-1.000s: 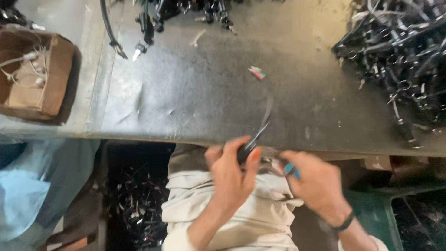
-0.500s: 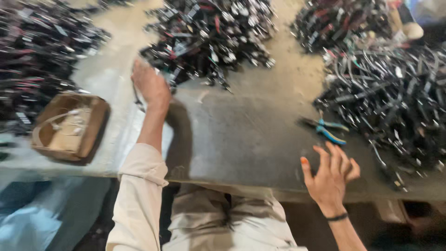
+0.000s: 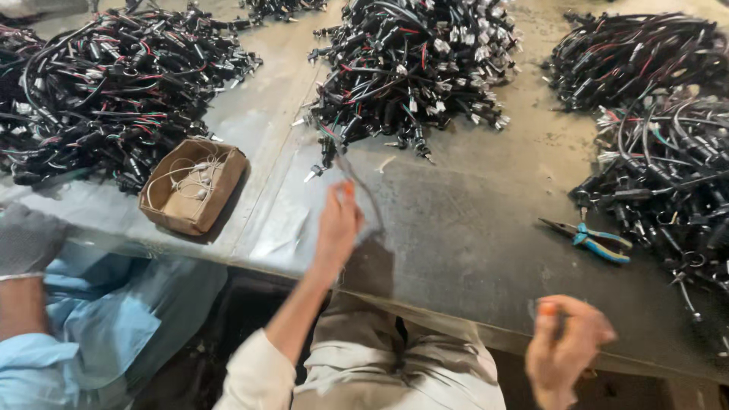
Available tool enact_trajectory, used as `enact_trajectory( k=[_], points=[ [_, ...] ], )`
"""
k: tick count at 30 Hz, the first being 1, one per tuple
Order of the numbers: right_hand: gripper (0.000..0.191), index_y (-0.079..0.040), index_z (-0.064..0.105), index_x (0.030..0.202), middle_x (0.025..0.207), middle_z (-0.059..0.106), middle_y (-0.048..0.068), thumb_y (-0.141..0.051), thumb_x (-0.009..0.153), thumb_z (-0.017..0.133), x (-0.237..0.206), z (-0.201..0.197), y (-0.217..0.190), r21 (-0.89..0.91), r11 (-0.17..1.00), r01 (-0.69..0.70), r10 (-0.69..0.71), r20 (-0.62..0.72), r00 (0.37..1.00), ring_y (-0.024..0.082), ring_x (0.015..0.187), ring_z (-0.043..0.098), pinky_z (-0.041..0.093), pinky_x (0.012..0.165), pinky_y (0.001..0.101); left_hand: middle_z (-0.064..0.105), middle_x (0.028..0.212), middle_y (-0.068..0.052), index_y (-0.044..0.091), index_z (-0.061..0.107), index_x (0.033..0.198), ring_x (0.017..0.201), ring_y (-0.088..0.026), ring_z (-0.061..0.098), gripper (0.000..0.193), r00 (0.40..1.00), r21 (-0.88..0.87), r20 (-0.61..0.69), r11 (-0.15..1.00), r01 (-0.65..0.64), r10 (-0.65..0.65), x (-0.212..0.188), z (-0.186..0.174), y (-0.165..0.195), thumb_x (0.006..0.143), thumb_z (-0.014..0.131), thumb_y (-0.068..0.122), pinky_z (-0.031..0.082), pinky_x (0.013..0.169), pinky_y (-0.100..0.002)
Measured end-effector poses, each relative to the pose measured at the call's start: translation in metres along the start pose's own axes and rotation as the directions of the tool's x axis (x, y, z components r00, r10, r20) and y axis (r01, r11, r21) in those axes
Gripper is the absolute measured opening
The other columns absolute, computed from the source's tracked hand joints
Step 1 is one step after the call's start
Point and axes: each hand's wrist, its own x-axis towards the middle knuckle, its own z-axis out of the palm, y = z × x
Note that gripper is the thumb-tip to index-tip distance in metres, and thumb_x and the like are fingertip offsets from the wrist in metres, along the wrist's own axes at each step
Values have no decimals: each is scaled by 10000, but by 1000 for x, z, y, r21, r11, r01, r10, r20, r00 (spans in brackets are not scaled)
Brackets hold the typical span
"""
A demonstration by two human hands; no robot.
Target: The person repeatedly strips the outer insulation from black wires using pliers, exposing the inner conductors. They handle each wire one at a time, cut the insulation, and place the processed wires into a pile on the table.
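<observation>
Left hand: your left hand (image 3: pixel 338 220) is raised over the grey table (image 3: pixel 471 228), fingers pinched on one black cable (image 3: pixel 357 182). Motion blur, exact finger placement can't be read.
Cable: runs up from your pinch to the near edge of the middle heap of wire harnesses (image 3: pixel 414 64). Its far end is in among the heap; can't tell if it's free.
Right hand: your right hand (image 3: pixel 566 345) sits at the near table edge, fingers curled in loosely. Heavily blurred, so can't tell if it holds anything.
Pliers: blue-handled pliers (image 3: pixel 596 239) lie flat on the table, up and to the right of your right hand, apart from it, just beside the right heap of harnesses (image 3: pixel 661 152).
Left heap: another pile of black harnesses (image 3: pixel 106 83) with red and green leads, far left of the table.
Box: open cardboard box (image 3: pixel 194 186) with thin white wires inside, sits on the table just beside the left heap, well left of your left hand.
Neighbour: a person in light blue clothing at lower left, grey-gloved hand (image 3: pixel 26 239) near the table edge.
</observation>
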Motion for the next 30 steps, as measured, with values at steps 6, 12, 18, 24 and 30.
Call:
enact_trajectory(
  k=[6,12,18,24,30],
  points=[
    [266,-134,751,1032,770,769,-13,-333,858,728,-69,45,-59,-19,878,-479,286,824,490,120,649,712,547,609,304,705,1078,-149,91,476,1206,969,-248,704,223,783,-562,570,578,592,-248,-146,27,5,1037,445,233,572,880,-396],
    [332,6,727,933,664,677,83,-292,984,590,-100,69,-44,136,397,-908,173,960,220,145,510,609,486,499,295,624,1272,-119,81,484,1415,1135,-174,622,434,983,-324,158,946,-32,88,-167,-12,7,1005,591,172,527,970,-341],
    [362,34,702,943,702,646,80,-280,1005,533,-87,44,-21,139,395,-908,226,943,243,131,538,582,457,476,295,323,1656,26,98,167,1658,1532,-50,341,575,462,-128,-822,683,-719,332,-128,-237,38,1203,430,331,216,1257,-224],
    [394,10,697,973,698,619,54,-320,1018,488,-60,23,-48,194,476,-858,265,899,350,105,564,555,471,510,276,86,1712,-146,66,-14,1613,1620,-262,120,771,442,184,-769,822,-539,462,-129,-286,-2,1067,522,-37,129,1344,-430],
    [389,21,730,1018,710,633,68,-314,1005,533,-59,20,-70,134,577,-806,290,888,356,114,573,554,461,521,275,15,1766,-161,74,-142,1638,1666,-261,116,891,372,420,-799,882,-215,472,-137,-269,-28,1147,601,51,130,1365,-420]
  ],
)
